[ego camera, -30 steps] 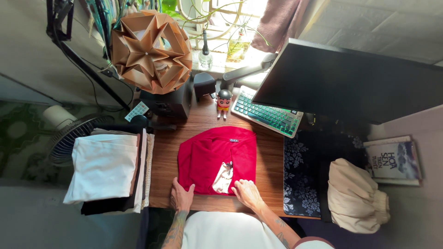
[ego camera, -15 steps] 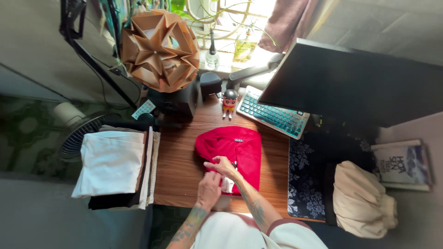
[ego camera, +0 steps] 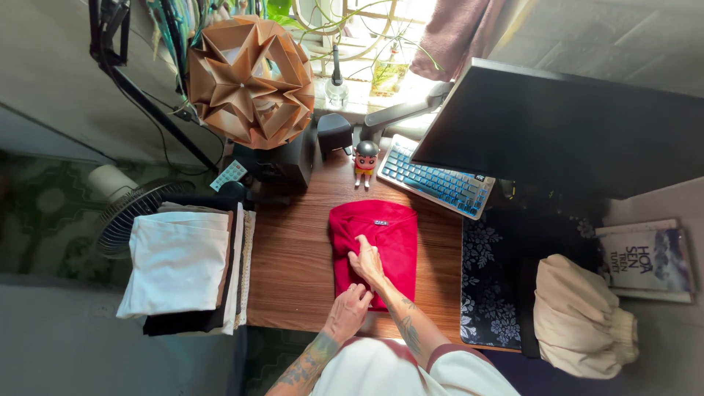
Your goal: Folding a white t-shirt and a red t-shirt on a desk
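On a brown wooden desk point(ego camera: 293, 257), seen from overhead by the head camera, a folded red fabric garment point(ego camera: 378, 246) lies near the middle, towards the near edge. The right hand point(ego camera: 367, 262) rests flat on top of it, fingers spread open and pressing down, gripping nothing. The left hand point(ego camera: 347, 312) sits at the garment's near edge, fingers curled loosely against the cloth; whether it pinches the fabric cannot be told.

To the left, a stack of folded clothes topped by a white cloth point(ego camera: 180, 268) overhangs the desk's left edge. Beyond it on the floor stands a round electric fan point(ego camera: 128, 216). At the far side sit a large brown folded-paper star lamp point(ego camera: 249, 81), a small big-headed toy figure in a red top point(ego camera: 364, 161), and a keyboard with glowing teal keys point(ego camera: 436, 183) partly under a black monitor point(ego camera: 572, 128). To the right lies a dark floral desk mat point(ego camera: 488, 279), a cream fabric bundle point(ego camera: 583, 315) and a book point(ego camera: 645, 260). A sunlit window with plants point(ego camera: 352, 37) is at the far end.
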